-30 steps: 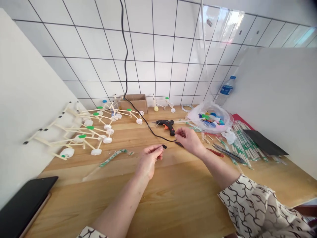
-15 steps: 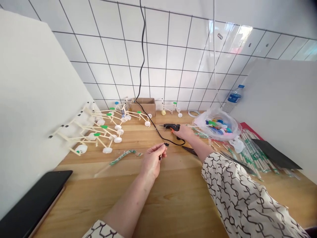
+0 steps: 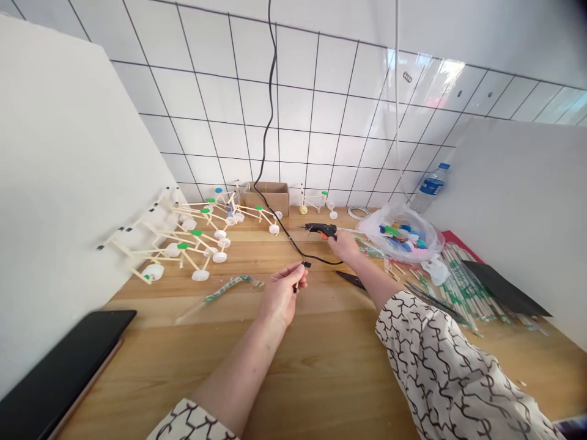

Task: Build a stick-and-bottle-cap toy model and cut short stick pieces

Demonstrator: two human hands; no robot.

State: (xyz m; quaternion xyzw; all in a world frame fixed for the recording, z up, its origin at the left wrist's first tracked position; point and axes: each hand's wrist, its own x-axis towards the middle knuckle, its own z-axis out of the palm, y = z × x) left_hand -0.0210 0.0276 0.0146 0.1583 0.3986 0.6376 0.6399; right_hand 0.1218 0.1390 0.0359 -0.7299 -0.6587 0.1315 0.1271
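My left hand [image 3: 277, 295] pinches a small black piece [image 3: 306, 264] between its fingertips, above the wooden tabletop [image 3: 192, 354]. My right hand [image 3: 346, 246] is at the far side of the table, closed around the grip of a black and orange hot glue gun [image 3: 318, 229]. The gun's black cord [image 3: 293, 241] curves across the wood under that hand and climbs the tiled wall. The grip itself is hidden by my fingers.
Stick models with bottle-cap wheels [image 3: 183, 244] stand at left. Further right are a cardboard box [image 3: 268, 198], a plastic bag of coloured caps [image 3: 403, 238], a dark-bladed tool [image 3: 351, 280], wrapped wooden sticks [image 3: 468, 287] and a black phone [image 3: 64, 360] at the front left.
My right hand has moved from beside the glue gun onto it and taken hold. My left hand stays pinched, and the view has turned slightly.
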